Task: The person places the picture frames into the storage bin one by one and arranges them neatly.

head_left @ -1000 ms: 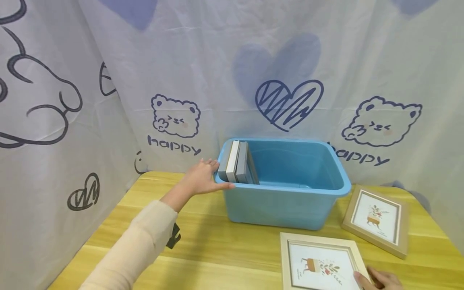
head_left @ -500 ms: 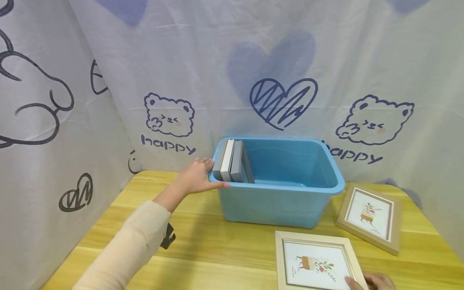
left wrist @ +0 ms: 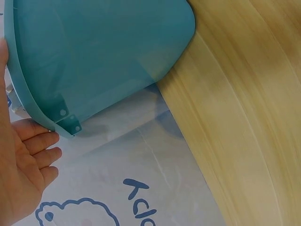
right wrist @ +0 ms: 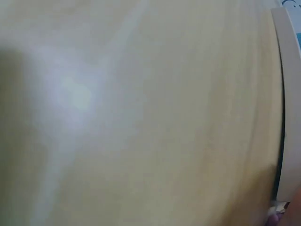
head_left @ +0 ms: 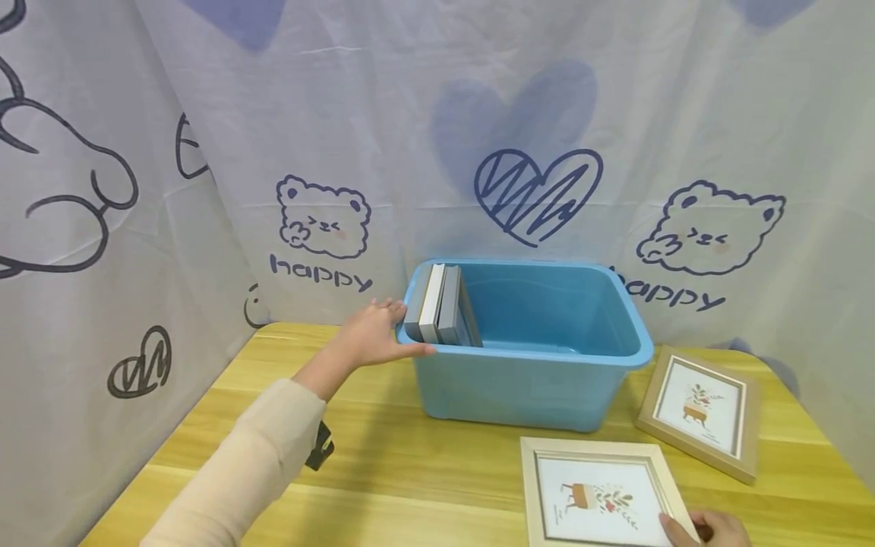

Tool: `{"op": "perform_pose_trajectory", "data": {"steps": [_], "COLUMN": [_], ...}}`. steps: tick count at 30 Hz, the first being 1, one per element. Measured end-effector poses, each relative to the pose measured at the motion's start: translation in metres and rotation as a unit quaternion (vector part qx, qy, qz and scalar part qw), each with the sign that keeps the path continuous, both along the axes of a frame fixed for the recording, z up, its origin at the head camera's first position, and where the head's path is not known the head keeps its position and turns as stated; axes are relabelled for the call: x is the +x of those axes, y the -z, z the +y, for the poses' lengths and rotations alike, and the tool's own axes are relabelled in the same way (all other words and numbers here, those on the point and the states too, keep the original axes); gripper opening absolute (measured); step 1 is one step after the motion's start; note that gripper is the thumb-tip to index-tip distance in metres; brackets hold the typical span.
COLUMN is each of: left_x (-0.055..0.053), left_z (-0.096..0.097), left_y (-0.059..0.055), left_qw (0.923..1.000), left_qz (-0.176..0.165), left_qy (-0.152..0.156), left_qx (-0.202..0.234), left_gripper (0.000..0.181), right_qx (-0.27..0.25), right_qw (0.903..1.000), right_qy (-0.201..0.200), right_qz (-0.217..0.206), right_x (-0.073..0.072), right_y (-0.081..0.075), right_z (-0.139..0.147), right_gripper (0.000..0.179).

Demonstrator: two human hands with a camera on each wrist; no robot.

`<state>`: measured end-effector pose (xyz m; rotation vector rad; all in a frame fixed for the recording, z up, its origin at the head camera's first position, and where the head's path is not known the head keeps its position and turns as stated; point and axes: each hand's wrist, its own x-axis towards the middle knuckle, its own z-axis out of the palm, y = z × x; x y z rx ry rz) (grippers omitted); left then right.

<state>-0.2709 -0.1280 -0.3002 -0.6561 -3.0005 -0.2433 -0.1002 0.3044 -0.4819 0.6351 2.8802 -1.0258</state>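
Note:
My left hand [head_left: 372, 334] holds the left end of a light-blue plastic bin [head_left: 513, 391], its thumb along the front rim. In the left wrist view, the fingers [left wrist: 44, 153] bend against the underside of the bin's rim [left wrist: 28, 89]. Low in the head view, my right hand [head_left: 714, 528] pinches the right edge of a cream picture frame [head_left: 591, 448], thumb on top; the frame's near side is cut off. The right wrist view shows mostly tabletop, with a pale frame edge [right wrist: 287, 108] at its right.
Several flat grey and white frame-like pieces [head_left: 440, 304] stand on edge inside the bin's left end. A tan picture frame [head_left: 745, 425] lies on the wooden table [head_left: 410, 486], right of the bin. A printed white curtain [head_left: 410, 114] hangs behind.
The head view has shifted a little, so everything sits slightly further left in it. Both hands keep their holds on the bin and the picture frame.

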Motion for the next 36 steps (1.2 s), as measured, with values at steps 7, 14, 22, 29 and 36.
{"op": "perform_pose_trajectory", "data": {"steps": [7, 14, 22, 29, 36], "left_x": [0.0, 0.0, 0.0, 0.0, -0.002], "left_z": [0.001, 0.0, 0.0, -0.001, 0.0], "left_y": [0.001, 0.001, 0.0, 0.0, 0.0], "left_qw": [1.0, 1.0, 0.9999, 0.9998, 0.9999], "left_qz": [0.001, 0.005, 0.014, 0.015, 0.008], "left_qy": [0.0, 0.001, 0.008, 0.011, 0.006], "left_qx": [0.001, 0.003, -0.004, -0.003, -0.001], "left_gripper": [0.092, 0.091, 0.09, 0.09, 0.09], "right_qx": [-0.026, -0.023, -0.014, 0.018, 0.027], "right_qw": [0.9996, 0.9994, 0.9974, 0.9939, 0.9926], "right_qy": [-0.01, -0.024, -0.069, -0.075, -0.071], "right_qz": [0.001, 0.01, 0.018, 0.079, 0.094], "right_x": [-0.008, -0.017, -0.025, -0.028, -0.03], "right_y": [-0.026, -0.048, -0.068, -0.083, -0.096], "right_z": [0.001, 0.005, 0.012, 0.011, 0.008], "right_gripper": [0.049, 0.056, 0.058, 0.05, 0.048]}}
